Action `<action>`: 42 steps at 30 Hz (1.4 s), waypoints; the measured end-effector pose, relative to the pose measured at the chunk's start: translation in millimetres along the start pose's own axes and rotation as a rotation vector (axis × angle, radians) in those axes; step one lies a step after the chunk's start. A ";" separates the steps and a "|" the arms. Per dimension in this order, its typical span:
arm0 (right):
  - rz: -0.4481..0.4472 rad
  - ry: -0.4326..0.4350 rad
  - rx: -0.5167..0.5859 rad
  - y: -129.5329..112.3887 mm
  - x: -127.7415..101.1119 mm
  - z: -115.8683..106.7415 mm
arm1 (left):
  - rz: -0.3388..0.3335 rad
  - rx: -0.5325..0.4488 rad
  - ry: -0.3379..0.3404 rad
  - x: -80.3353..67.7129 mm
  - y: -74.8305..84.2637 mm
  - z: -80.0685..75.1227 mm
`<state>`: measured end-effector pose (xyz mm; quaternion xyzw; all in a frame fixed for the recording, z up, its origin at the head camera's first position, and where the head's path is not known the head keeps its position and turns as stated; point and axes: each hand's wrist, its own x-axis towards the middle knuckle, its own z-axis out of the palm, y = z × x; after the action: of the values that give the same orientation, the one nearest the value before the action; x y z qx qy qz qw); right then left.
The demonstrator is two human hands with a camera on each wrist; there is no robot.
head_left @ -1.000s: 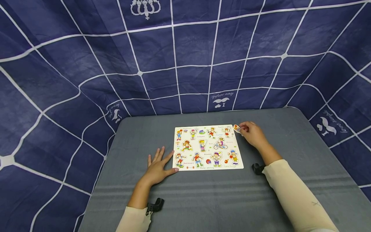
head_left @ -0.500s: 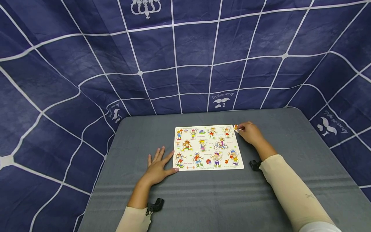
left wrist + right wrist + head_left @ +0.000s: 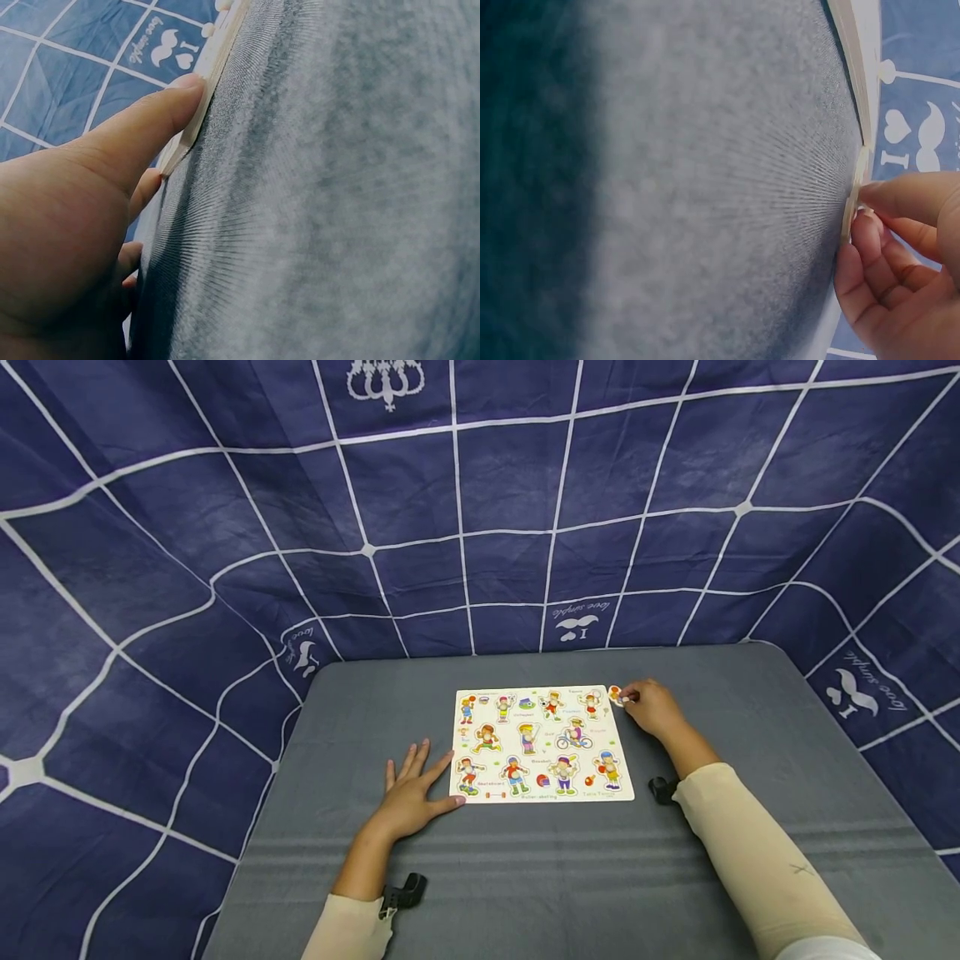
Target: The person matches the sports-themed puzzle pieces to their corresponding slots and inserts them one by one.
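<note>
Head view: one puzzle board (image 3: pixel 542 743) on the grey table (image 3: pixel 525 877), two hands at work. My right hand (image 3: pixel 654 708) pinches one small puzzle piece (image 3: pixel 616 695) by its peg, just off the board's far right corner. My left hand (image 3: pixel 411 789) lies flat, fingers spread, thumb tip touching the board's near left corner.

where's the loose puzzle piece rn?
In the head view the loose puzzle piece sits just off the far right corner of the puzzle board, pinched by the right hand against the grey table.
</note>
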<state>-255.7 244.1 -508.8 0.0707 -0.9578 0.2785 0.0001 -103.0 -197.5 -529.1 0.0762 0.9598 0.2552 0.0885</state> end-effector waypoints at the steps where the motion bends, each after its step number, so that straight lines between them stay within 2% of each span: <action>1: -0.004 0.002 -0.001 0.3 -0.2 -0.4 | 0.001 -0.001 0.004 -0.1 0.1 0.1; 12: 0.005 0.013 -0.010 1.8 -8.7 -3.8 | 0.002 0.007 0.016 -1.1 -1.2 2.9; 18: 0.011 0.024 0.001 1.3 -11.7 -4.6 | -0.006 0.003 0.001 -0.6 -0.5 1.5; 29: 0.004 0.081 0.010 0.0 -16.1 -6.9 | -0.011 0.003 -0.006 -0.1 0.8 0.6; 35: -0.005 0.124 0.036 -6.6 -17.3 -8.3 | -0.011 -0.004 -0.008 0.1 0.5 0.4; 42: -0.015 0.133 0.044 -18.6 -21.3 -11.9 | -0.013 -0.002 -0.012 0.1 1.2 -0.3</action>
<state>-232.6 237.9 -489.6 0.0593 -0.9489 0.3033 0.0642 -103.0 -196.6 -528.2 0.0715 0.9595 0.2552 0.0957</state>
